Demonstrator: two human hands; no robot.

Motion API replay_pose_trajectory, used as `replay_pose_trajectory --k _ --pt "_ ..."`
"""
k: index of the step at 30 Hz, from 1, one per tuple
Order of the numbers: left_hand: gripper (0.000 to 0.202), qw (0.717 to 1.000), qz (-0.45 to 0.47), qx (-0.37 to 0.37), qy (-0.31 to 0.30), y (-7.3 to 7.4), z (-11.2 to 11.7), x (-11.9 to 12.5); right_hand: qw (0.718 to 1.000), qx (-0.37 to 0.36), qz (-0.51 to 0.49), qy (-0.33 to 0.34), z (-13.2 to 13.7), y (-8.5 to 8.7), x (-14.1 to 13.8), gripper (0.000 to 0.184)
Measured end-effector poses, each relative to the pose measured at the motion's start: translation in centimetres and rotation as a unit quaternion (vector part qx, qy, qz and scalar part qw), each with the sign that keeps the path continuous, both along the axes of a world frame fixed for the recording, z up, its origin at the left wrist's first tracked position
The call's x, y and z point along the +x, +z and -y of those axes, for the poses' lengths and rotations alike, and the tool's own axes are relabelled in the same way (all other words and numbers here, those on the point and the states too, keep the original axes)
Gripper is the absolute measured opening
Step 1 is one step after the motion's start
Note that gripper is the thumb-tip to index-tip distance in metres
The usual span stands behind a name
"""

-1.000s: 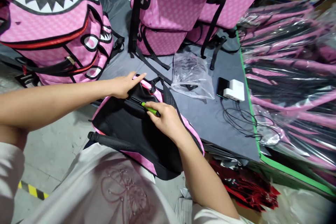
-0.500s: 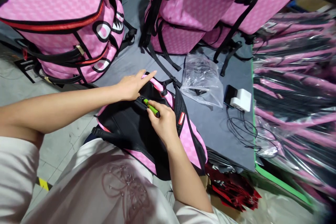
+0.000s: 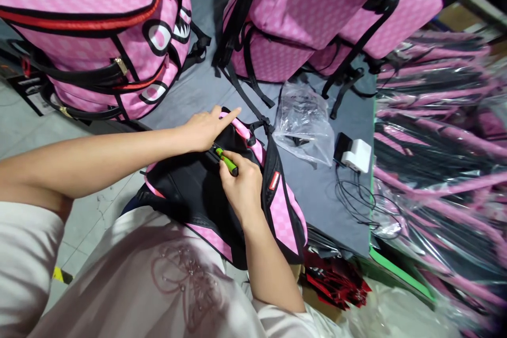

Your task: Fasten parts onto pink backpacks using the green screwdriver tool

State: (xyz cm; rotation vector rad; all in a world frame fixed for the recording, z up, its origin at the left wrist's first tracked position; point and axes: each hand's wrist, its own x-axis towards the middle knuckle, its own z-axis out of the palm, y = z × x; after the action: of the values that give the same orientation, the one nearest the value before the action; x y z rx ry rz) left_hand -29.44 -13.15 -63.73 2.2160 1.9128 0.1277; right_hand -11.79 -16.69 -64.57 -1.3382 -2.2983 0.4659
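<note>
A pink and black backpack (image 3: 190, 190) lies back-side up at the near edge of the grey table (image 3: 317, 190), partly over my lap. My right hand (image 3: 240, 187) is closed on a small green tool (image 3: 227, 161), whose tip rests at the bag's upper seam. Beside the tool tip, my left hand (image 3: 204, 128) presses on the bag's top edge, its forefinger stretched toward the pink rim and the other fingers curled.
Pink shark-face backpacks (image 3: 99, 37) are stacked at the left, more pink backpacks (image 3: 309, 10) at the back. A clear plastic bag (image 3: 303, 121), a white charger (image 3: 356, 154) with cables lie on the table. Bagged backpacks (image 3: 439, 142) fill the right. Red items (image 3: 336, 280) lie below the table.
The view has shifted down and left. Both hands stay on the bag's top seam; the right hand with the green tool has crept slightly toward the left hand.
</note>
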Motion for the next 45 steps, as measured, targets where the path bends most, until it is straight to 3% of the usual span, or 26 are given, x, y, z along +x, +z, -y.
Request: replay_pose_trajectory --k 9,23,37,42,45 --pt "0.093 1.000 -0.004 0.004 -0.005 -0.3 -0.3 0.0 0.998 0.011 0.000 -0.065 0.2 -0.3 -0.6 0.026" --pt "0.093 1.000 -0.027 0.004 -0.010 -0.2 -0.4 0.1 0.993 0.024 -0.058 -0.101 0.3 -1.4 -0.6 0.028" --pt "0.092 0.999 -0.041 -0.006 -0.018 0.9 0.0 0.3 0.994 0.020 -0.055 -0.090 0.5 -0.8 -0.3 0.020" --pt "0.093 0.998 -0.053 -0.021 -0.011 1.5 0.1 0.6 0.993 -0.039 -0.107 -0.026 0.0 -0.4 0.2 0.020" --pt "0.094 0.998 -0.057 -0.026 -0.009 1.3 0.0 0.6 0.994 -0.028 -0.108 -0.017 -0.3 -0.6 0.3 0.020"
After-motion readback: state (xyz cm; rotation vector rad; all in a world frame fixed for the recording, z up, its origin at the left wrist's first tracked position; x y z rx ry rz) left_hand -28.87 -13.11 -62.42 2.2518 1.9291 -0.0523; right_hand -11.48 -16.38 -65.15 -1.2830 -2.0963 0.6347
